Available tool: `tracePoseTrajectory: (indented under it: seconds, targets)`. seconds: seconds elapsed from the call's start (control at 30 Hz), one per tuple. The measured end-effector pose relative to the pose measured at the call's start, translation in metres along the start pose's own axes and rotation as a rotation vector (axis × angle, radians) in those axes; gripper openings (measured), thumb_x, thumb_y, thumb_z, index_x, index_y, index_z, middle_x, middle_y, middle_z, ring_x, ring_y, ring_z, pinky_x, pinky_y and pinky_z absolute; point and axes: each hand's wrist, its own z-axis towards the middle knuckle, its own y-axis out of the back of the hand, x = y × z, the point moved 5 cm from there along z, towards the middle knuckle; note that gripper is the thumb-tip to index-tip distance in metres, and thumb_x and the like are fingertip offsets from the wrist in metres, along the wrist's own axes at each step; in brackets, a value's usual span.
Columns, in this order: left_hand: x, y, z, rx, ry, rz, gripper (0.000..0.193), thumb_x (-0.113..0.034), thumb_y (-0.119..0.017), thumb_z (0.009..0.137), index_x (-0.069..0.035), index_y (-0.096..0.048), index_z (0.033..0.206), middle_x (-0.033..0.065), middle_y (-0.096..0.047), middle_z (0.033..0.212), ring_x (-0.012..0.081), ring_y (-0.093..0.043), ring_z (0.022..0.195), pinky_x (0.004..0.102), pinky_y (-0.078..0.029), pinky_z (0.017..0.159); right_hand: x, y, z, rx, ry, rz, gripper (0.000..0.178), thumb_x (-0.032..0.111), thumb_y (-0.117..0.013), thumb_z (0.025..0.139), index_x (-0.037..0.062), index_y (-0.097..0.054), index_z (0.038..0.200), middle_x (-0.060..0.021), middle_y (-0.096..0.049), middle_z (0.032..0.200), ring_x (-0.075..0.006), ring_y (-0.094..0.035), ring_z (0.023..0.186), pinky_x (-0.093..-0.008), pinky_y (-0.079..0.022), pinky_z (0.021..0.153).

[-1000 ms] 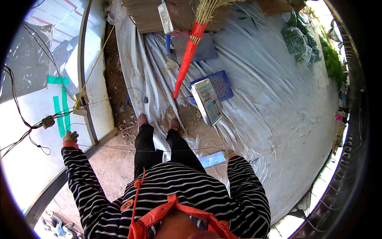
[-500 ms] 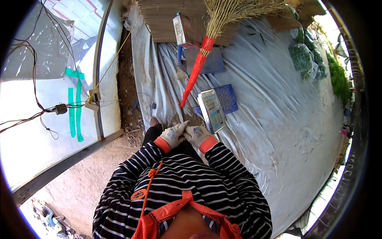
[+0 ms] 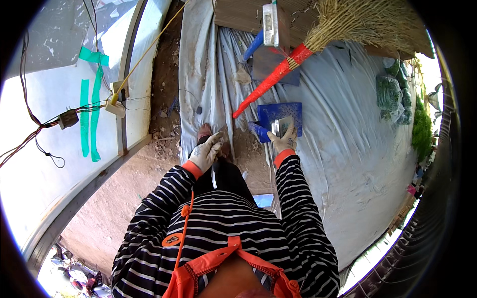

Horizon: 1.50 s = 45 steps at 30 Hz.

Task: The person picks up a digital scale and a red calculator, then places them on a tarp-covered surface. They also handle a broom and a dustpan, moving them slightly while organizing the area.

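Both my hands wear pale gloves with orange cuffs. My left hand is above my dark trousers, fingers curled together; what they hold, if anything, is hidden. A narrow white strip shows just below it. To the right, my right hand has its thumb and fingers around a silver-edged, box-like object, partly covered by the fingers. That object is over a blue platform with dirt on its surface. A straw broom with a red-wrapped handle lies beyond my hands, its tip pointing toward me.
Farther off, a scale with a white display head and blue post stands by stacked brown cardboard. Grey plastic sheeting covers the ground at right. Bagged greens lie at far right. Cables hang at left.
My hands have come apart; the right one has reached forward and right to the silver-edged object. The large tilted display head beside it no longer shows there. The view has shifted.
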Motion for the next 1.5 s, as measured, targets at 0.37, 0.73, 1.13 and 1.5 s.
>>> tracePoseTrajectory:
  seconds: [0.37, 0.73, 1.13, 1.5]
  targets:
    - [0.047, 0.039, 0.044, 0.040, 0.316, -0.102, 0.033, -0.031, -0.052, 0.095, -0.004, -0.061, 0.111, 0.0038, -0.061, 0.063, 0.0111, -0.053, 0.050, 0.0274, -0.042, 0.050, 0.008, -0.026, 0.079, 0.161, 0.245, -0.078, 0.050, 0.029, -0.072, 0.073, 0.0112, -0.057, 0.116, -0.0155, -0.037, 0.138, -0.0291, -0.038, 0.125, -0.0368, -0.036, 0.103]
    - [0.106, -0.005, 0.047, 0.162, 0.505, -0.390, 0.037, -0.019, -0.051, 0.095, -0.001, -0.050, 0.127, 0.0042, -0.058, 0.077, 0.0103, -0.055, 0.060, 0.0244, -0.049, 0.056, -0.070, -0.034, 0.036, 0.238, 0.367, 0.180, 0.035, 0.020, -0.073, 0.067, 0.0042, -0.065, 0.097, -0.0284, -0.033, 0.141, -0.0326, -0.046, 0.121, -0.0389, -0.037, 0.102]
    - [0.158, -0.093, 0.031, 0.474, 0.462, -0.027, 0.044, -0.014, -0.051, 0.093, 0.001, -0.043, 0.133, 0.0110, -0.062, 0.108, 0.0163, -0.060, 0.094, 0.0281, -0.047, 0.083, -0.144, -0.035, -0.088, 0.068, 0.388, 0.168, 0.112, 0.019, -0.076, 0.063, -0.0038, -0.003, 0.145, -0.0320, -0.021, 0.146, -0.0459, -0.014, 0.138, -0.0486, -0.014, 0.113]
    - [0.194, -0.163, 0.036, 0.616, 0.391, 0.202, 0.039, -0.016, -0.047, 0.094, 0.000, -0.048, 0.130, 0.0171, -0.061, 0.116, 0.0226, -0.058, 0.109, 0.0307, -0.044, 0.093, -0.235, -0.070, -0.127, 0.157, 0.106, 0.316, 0.102, 0.019, -0.071, 0.068, -0.0067, -0.008, 0.144, -0.0315, -0.027, 0.142, -0.0392, -0.030, 0.133, -0.0389, -0.027, 0.109]
